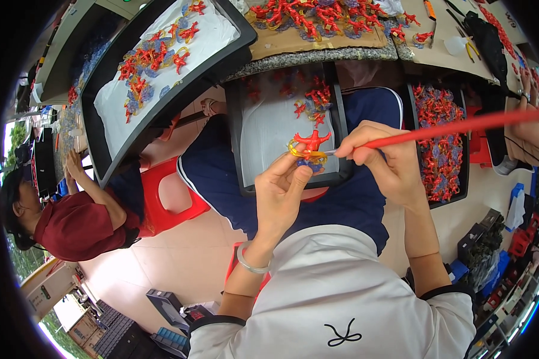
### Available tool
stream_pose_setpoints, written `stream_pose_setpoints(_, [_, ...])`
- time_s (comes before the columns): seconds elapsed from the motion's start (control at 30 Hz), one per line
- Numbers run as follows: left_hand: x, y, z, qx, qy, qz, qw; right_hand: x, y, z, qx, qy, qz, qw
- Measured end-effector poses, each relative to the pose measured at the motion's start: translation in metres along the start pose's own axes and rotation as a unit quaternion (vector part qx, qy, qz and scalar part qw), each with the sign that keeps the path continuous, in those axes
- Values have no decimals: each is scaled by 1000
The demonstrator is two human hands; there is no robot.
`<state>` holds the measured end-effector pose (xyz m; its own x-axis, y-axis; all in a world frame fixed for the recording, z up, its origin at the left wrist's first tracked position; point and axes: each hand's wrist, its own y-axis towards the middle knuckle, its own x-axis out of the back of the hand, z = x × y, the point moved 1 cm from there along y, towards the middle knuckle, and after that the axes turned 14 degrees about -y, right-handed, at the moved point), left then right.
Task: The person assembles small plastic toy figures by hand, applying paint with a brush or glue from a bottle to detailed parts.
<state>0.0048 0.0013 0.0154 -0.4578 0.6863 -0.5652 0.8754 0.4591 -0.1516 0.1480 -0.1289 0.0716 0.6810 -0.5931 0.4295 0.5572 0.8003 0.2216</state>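
Between the fingers and thumb of my left hand (279,194) is a small figurine (312,141) with a red body, a yellow ring and a translucent blue base. My right hand (390,160) pinches a thin paintbrush (461,124) by its long red handle, which points out to the right. The brush's tip meets the yellow ring or stops right beside it; the exact contact is too small to tell. Under both hands, a dark tray (263,143) lined with white sheet rests over my lap. Several similar figurines (317,99) lie at its far right part.
Another lined black tray (179,90) with figurines stands at the upper left. A full tray (440,143) sits to the right. More figurines crowd the cardboard-covered worktable (335,45) ahead. A co-worker in a maroon shirt (78,224) sits at left near a red stool (173,197).
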Motion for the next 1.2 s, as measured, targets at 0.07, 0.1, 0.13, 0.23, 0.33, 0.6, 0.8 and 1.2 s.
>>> stream_pose_setpoints(0.07, [1, -1, 0, -4, 8, -2, 1000, 1, 0, -5, -16, -19, -17, 1000])
stream_pose_setpoints(0.1, [1, -1, 0, 0, 11, -7, 1000, 2, 2, -3, 0, 5, -22, 1000])
stream_pose_setpoints(0.13, [0, -2, 1, 5, 12, -10, 1000, 2, 3, -1, -1, 4, -24, 1000])
stream_pose_setpoints(0.23, [0, 0, 1, -5, 54, 0, 999, 1, 5, 1, 13, -34, 14, 999])
stream_pose_setpoints(0.33, [0, 2, 3, 8, 24, 7, 1000, 6, 7, 3, -8, -9, -12, 1000])
stream_pose_setpoints(0.6, [1, -3, -18, 74, 6, -2, 997, 4, 11, 12, -10, 39, -61, 997])
stream_pose_setpoints(0.8, [-11, 0, -10, 104, -70, 3, 992, -28, -8, -17, -202, 243, -23, 949])
stream_pose_setpoints(1.2, [-14, -1, -17, 59, 10, -53, 997, -47, 3, -24, -235, 292, 7, 927])
